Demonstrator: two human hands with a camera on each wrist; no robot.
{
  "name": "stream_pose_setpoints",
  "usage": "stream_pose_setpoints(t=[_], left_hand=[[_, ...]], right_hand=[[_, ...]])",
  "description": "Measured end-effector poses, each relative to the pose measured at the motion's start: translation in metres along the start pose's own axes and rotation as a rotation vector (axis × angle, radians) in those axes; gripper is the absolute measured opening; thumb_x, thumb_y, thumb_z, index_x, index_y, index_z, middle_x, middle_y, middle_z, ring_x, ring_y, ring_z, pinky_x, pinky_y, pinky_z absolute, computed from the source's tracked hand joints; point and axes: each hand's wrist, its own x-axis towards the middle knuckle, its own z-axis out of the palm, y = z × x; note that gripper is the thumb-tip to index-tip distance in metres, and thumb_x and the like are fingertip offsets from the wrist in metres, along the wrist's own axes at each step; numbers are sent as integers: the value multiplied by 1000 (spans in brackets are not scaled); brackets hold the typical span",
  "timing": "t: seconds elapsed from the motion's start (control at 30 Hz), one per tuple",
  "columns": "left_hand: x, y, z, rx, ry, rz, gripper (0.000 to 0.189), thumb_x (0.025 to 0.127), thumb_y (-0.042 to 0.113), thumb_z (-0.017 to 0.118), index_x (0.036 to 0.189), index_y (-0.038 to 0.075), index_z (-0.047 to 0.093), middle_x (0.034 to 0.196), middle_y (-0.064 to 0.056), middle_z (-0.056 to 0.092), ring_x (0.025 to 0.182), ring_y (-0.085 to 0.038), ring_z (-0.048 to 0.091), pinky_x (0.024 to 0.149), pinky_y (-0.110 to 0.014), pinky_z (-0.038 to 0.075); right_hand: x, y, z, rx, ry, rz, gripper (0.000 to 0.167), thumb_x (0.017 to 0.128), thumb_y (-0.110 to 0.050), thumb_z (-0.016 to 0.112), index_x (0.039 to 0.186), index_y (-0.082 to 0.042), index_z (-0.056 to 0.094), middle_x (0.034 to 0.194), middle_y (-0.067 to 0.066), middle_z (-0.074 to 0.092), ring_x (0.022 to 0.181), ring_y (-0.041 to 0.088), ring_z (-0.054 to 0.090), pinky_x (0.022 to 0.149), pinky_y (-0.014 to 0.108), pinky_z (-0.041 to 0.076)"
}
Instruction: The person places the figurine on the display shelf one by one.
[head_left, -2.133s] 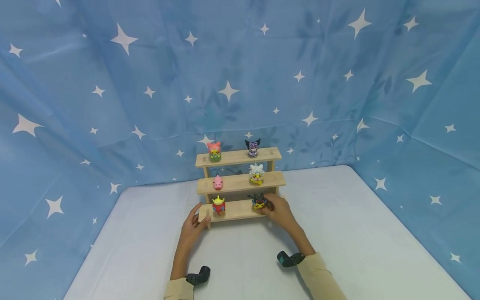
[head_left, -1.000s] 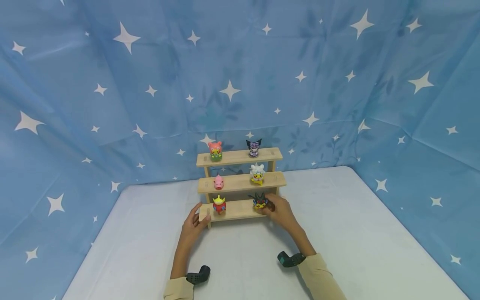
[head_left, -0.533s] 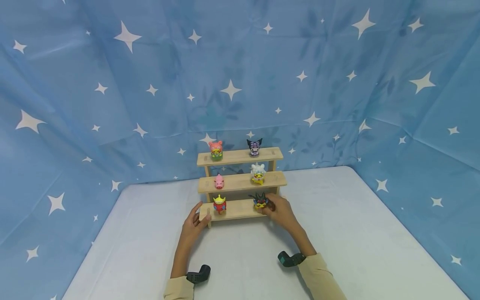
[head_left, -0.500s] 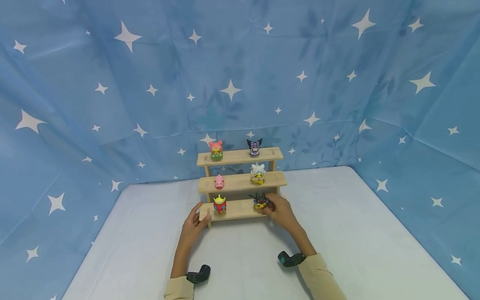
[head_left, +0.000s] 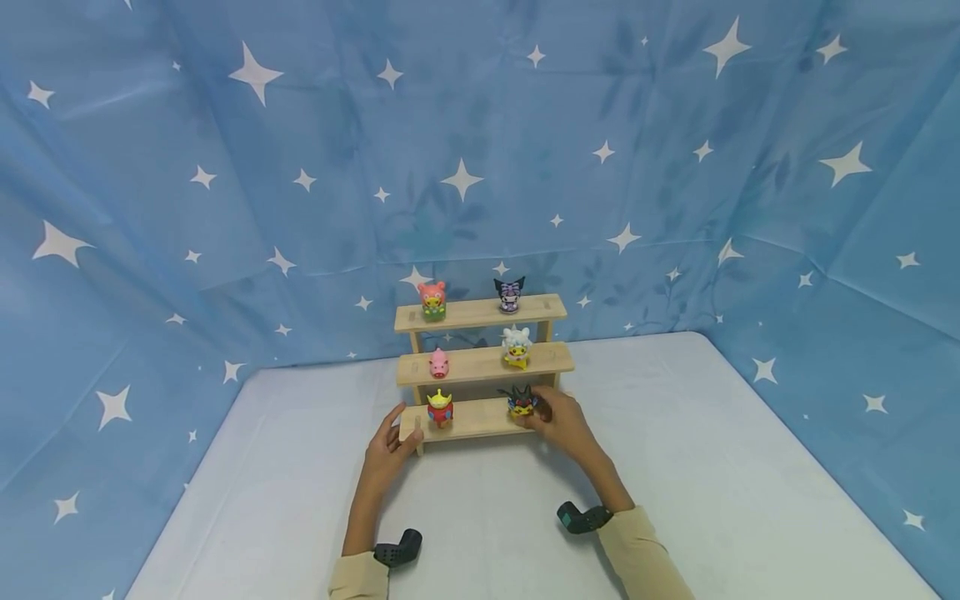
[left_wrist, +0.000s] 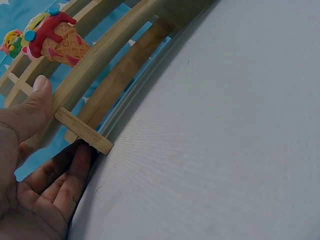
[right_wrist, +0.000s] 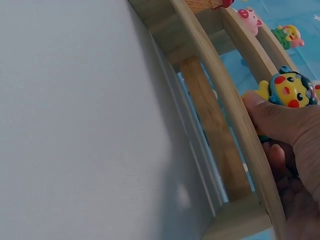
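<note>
A three-tier wooden display shelf (head_left: 480,421) carries small toy figurines. My left hand (head_left: 385,457) grips the left end of its bottom tier, thumb at the board (left_wrist: 90,65) and fingers by the end leg (left_wrist: 85,131). Near that thumb stands a red figurine with a yellow top (head_left: 440,410), its waffle-cone base (left_wrist: 62,47) facing the left wrist camera. At the bottom tier's right end, my right hand (head_left: 558,421) pinches a yellow figurine in a dark eared hood (head_left: 521,406). The right wrist view shows its red-cheeked face (right_wrist: 290,91) above my thumb; the other fingers are partly hidden behind it.
On the middle tier stand a pink pig figurine (head_left: 438,363) and a white-hooded one (head_left: 517,347). The top tier holds a pink-and-green figurine (head_left: 432,301) and a purple one with black ears (head_left: 509,295). A starry blue curtain (head_left: 480,125) rises behind the white table (head_left: 660,417).
Both hands keep their places on the shelf end and the dark-hooded figurine. The whole head view has shifted very slightly.
</note>
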Motion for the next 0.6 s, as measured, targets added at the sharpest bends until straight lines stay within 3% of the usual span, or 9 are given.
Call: stream_pose_setpoints(t=[0.2, 0.43, 0.6], left_hand=[[0, 1, 0, -5, -2, 0, 68, 94, 31, 67, 152, 17, 35, 134, -22, 59, 119, -33, 62, 93, -36, 53], [-2, 2, -2, -9, -10, 14, 68, 94, 30, 66, 153, 17, 33, 136, -23, 57, 122, -34, 60, 96, -39, 52], [-3, 2, -3, -25, -24, 22, 68, 96, 28, 64, 154, 15, 30, 142, -23, 52, 127, -36, 56, 101, -45, 48]], right_hand=[[-3, 5, -14, 107, -54, 21, 54, 79, -24, 82, 124, -2, 62, 117, 13, 69, 101, 25, 67, 81, 32, 56], [-7, 16, -37, 215, -126, 16, 38, 84, -15, 77, 118, -1, 65, 108, 13, 71, 98, 26, 68, 81, 29, 57], [-8, 21, -49, 206, -105, 7, 22, 90, -12, 70, 107, 1, 70, 102, 12, 73, 90, 22, 69, 76, 25, 56]])
